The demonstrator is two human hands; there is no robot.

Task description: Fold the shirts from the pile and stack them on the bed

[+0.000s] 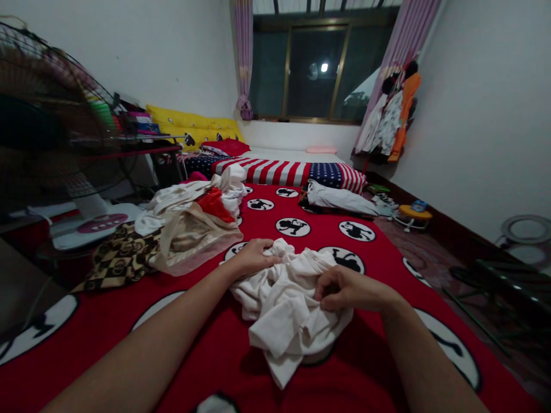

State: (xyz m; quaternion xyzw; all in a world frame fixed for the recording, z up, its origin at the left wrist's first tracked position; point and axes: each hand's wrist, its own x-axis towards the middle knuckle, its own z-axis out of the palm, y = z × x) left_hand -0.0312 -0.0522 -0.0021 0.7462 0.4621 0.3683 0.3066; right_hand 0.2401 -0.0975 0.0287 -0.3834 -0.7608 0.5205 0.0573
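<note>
Under my hands: the bed [379, 241], covered by a red sheet printed with black-and-white round cartoon patches. Directly between my hands a crumpled white garment [286, 301] lies on the sheet. Beyond my left hand, a heap of clothes [193, 215]: beige, white and red pieces, with a brown checked cloth [118, 258] at its near left edge. Beyond my right hand, well apart, a folded white item [340, 198], possibly a garment. Farther off, a stars-and-stripes blanket [297, 171] crosses the bed, yellow pillows [193, 123] behind it.
</note>
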